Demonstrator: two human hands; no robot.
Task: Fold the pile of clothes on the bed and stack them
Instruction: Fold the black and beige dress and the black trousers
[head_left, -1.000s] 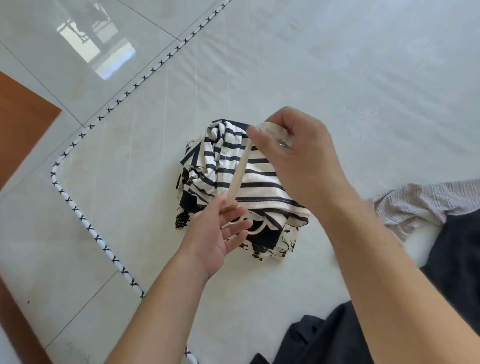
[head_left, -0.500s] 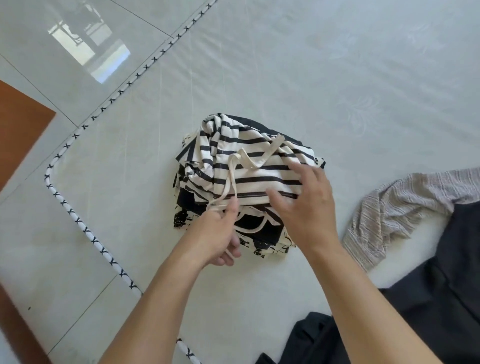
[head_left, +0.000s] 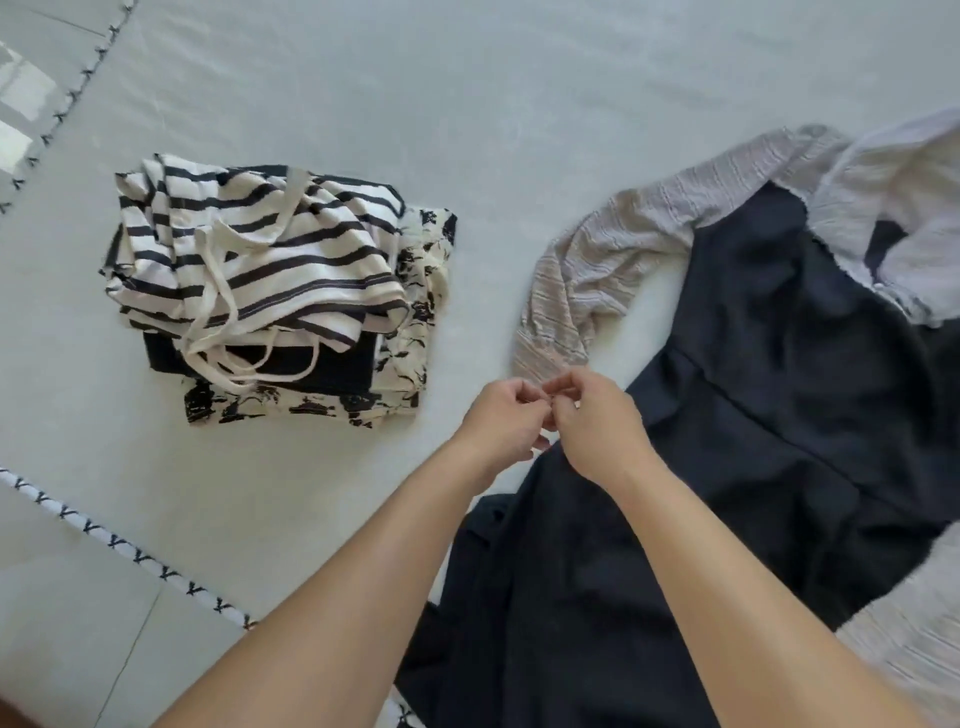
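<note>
A: Dark navy cloth, that is where both hands meet now. The left hand (head_left: 501, 421) and the right hand (head_left: 597, 423) sit knuckle to knuckle, fingers curled in tight, pinching at something small between them, right at the cuff of the striped grey sleeve (head_left: 597, 291).

B: Holding what, exactly?

A: Too small to tell. It could be the cuff edge or a button. The pinch is narrow on both sides, but what is in it I cannot make out.

B: And the garment itself?

A: The dark dress (head_left: 779, 389) spreads away from the hands to the right and upward, unfolded, its long axis running from the skirt by the forearms up to the pale collar (head_left: 883, 208) at the far right. The sleeve angles up and right from the hands. The right hand lies over the dress, so it is the nearer one; the left hovers over bare bed sheet (head_left: 467, 104).

B: The stack?

A: The folded stack (head_left: 270, 296) sits well apart to the left of the dress, striped top uppermost, cream drawstrings trailing over it.

B: What differs from a moment back?

A: Half a second ago both hands were on that stack, tidying the drawstrings. They have left it, and the view has swung over to the dress. My guess: the sleeve gets laid inward next.
</note>
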